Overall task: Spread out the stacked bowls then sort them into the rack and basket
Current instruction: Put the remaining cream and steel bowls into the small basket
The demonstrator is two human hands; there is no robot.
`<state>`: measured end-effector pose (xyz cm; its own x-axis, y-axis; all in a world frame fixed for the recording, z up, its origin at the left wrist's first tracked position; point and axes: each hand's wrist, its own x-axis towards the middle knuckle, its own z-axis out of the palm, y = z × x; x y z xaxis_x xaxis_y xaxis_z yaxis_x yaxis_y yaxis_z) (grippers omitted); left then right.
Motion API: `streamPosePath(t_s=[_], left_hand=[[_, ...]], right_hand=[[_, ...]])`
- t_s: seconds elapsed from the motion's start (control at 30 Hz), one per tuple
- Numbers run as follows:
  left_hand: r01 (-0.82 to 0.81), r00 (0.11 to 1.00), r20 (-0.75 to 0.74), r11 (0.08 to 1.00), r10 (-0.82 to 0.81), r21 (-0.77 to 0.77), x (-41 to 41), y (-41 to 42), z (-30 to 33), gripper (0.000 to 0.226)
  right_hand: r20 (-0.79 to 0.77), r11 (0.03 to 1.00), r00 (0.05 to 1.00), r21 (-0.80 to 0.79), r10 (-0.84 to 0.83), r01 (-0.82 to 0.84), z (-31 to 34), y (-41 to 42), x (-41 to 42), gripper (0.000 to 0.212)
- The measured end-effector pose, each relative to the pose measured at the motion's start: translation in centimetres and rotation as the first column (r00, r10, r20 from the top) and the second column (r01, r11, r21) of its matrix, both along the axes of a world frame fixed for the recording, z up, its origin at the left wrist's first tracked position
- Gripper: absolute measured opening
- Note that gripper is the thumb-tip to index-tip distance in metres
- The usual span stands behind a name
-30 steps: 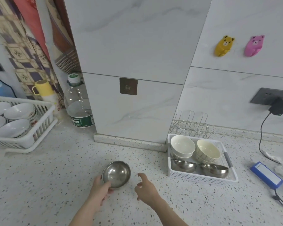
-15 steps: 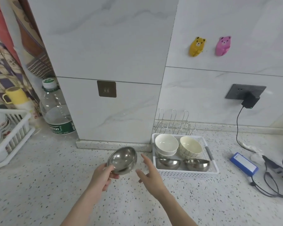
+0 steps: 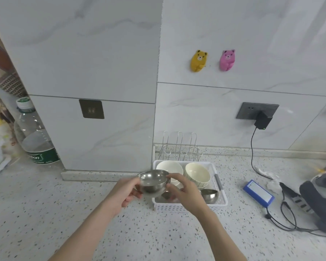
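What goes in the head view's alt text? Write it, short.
Both hands, left hand and right hand, hold a shiny round steel bowl above a speckled counter, before a white plastic basket of bowls.

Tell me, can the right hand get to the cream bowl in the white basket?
Probably yes. The cream bowl sits open-topped just behind the right hand, nothing between them, but that hand grips the steel bowl now.
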<state>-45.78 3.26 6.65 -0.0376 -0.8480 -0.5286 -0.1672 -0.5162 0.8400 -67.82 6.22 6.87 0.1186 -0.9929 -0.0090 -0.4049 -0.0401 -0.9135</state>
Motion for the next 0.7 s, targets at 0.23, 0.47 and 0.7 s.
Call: streamPosePath(t_s=[0.23, 0.47, 0.7], left_hand=[[0.077, 0.997, 0.002, 0.997, -0.077, -0.022, -3.6, -2.3, 2.2, 0.042], [0.113, 0.992, 0.078, 0.973, -0.099, -0.202, -5.4, -3.6, 1.8, 0.041], [0.283, 0.959, 0.129, 0.879, -0.252, -0.384, -6.6, -4.8, 0.8, 0.051]], right_hand=[[0.147, 0.994, 0.985, 0.082, -0.089, 0.078, 0.8, -1.9, -4.2, 0.004], [0.162, 0.977, 0.972, 0.155, -0.172, 0.147, 1.4, -4.2, -7.6, 0.009], [0.095, 0.956, 0.994, 0.291, -0.062, 0.032, 1.5, -6.8, -9.2, 0.012]])
